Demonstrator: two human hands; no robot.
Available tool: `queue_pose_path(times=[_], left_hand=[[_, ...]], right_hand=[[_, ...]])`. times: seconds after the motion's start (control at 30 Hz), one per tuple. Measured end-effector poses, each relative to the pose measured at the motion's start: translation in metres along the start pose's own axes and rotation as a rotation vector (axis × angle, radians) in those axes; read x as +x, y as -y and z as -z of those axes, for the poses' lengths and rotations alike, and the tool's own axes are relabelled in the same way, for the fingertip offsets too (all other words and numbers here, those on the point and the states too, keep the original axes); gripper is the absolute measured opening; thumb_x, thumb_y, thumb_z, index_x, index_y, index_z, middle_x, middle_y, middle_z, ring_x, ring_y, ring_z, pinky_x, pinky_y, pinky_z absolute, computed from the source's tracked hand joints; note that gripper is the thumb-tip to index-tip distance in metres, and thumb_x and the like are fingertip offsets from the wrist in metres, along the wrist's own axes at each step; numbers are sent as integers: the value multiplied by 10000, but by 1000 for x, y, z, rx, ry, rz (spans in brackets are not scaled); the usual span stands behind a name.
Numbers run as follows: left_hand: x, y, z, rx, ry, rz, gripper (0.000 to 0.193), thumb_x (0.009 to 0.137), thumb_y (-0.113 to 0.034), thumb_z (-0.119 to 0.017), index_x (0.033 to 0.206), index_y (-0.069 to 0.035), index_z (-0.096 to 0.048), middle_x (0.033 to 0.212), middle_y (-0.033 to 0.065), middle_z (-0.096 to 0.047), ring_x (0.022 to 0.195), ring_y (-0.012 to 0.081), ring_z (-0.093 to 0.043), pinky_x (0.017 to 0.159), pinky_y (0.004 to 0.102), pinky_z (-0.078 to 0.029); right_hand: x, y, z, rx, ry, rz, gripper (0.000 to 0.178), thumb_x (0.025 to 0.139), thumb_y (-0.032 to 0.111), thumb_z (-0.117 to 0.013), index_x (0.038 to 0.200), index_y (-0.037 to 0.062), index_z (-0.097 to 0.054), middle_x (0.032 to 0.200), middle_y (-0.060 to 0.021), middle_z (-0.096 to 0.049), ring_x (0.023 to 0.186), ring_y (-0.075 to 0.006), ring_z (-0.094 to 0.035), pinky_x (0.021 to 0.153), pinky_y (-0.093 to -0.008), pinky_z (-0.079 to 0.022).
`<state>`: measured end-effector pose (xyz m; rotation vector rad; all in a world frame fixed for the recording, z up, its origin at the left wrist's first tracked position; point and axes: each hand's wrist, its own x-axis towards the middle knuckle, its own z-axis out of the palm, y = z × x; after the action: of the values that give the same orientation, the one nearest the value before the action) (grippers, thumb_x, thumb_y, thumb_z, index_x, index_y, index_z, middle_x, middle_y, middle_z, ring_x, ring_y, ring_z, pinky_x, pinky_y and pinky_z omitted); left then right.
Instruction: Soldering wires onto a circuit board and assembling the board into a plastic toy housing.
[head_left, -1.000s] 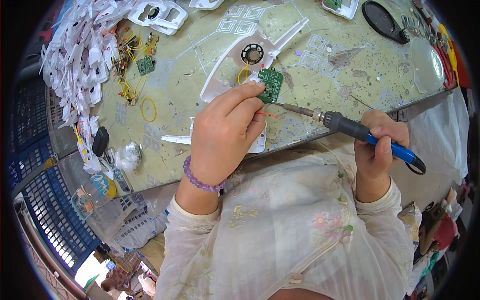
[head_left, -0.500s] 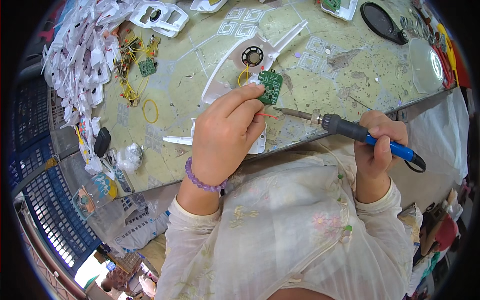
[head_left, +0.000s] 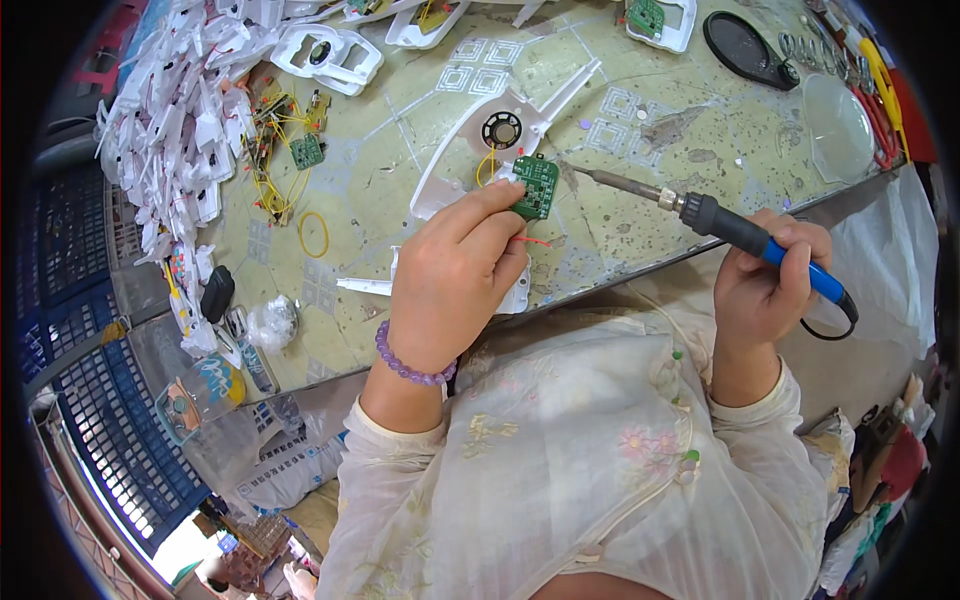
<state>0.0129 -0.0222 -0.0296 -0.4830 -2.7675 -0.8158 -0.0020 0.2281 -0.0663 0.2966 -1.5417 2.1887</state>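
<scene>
My left hand (head_left: 462,262) is closed on a small green circuit board (head_left: 537,188), pinching its left edge. A short red wire (head_left: 530,240) sticks out by the fingers. Behind the board lies a white plastic housing (head_left: 447,172) with a round black speaker (head_left: 502,129) and a yellow wire (head_left: 487,168). Gripped in my right hand (head_left: 773,282) is a soldering iron (head_left: 735,228) with a blue and black handle. Its tip points left and stands a little to the right of the board, apart from it. Part of another white plastic piece (head_left: 365,286) shows under my left wrist.
White plastic parts (head_left: 180,120) are heaped at the left, beside wired circuit boards (head_left: 308,151). A yellow ring (head_left: 313,235) lies nearer. A black-rimmed magnifier (head_left: 742,48), a clear dish (head_left: 836,125) and yellow-handled pliers (head_left: 880,80) sit far right. The table's edge (head_left: 640,272) runs before me.
The soldering iron's tip has lifted up and right, away from the board's lower edge. My right hand has shifted slightly right. My left hand keeps hold of the board.
</scene>
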Motion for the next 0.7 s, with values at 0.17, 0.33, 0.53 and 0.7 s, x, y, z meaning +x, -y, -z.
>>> queue_pose_path(times=[0.17,0.33,0.53,0.7], left_hand=[[-1,-3,3,-8,22,12,133,700,16,-690,822,-20,-651,1045,74,-677,739,219,-656,628,297,-530],[1,-6,6,0,26,4,142,699,-5,-692,831,-25,-643,1033,90,-657,943,266,-642,766,355,-528],[1,-3,12,24,-27,-80,160,710,-48,-725,856,-44,-662,963,74,-648,892,266,-625,745,361,-503],[1,-3,17,30,23,-29,142,710,-46,-733,844,-56,-687,856,57,-649,789,247,-606,695,337,-466]], right_hand=[[0,1,-1,-12,-45,7,199,935,211,-490,897,16,-484,631,-70,-488,500,-115,-420,490,-246,-361],[-2,-1,2,-7,-26,-42,210,925,225,-513,901,18,-491,642,-66,-494,522,-117,-438,507,-247,-365],[-2,-1,2,-12,-24,-49,201,921,221,-527,918,23,-498,653,-64,-501,534,-114,-445,512,-241,-362],[-3,-2,3,-24,-12,-43,188,933,202,-494,923,14,-491,654,-81,-497,544,-125,-437,532,-244,-360]])
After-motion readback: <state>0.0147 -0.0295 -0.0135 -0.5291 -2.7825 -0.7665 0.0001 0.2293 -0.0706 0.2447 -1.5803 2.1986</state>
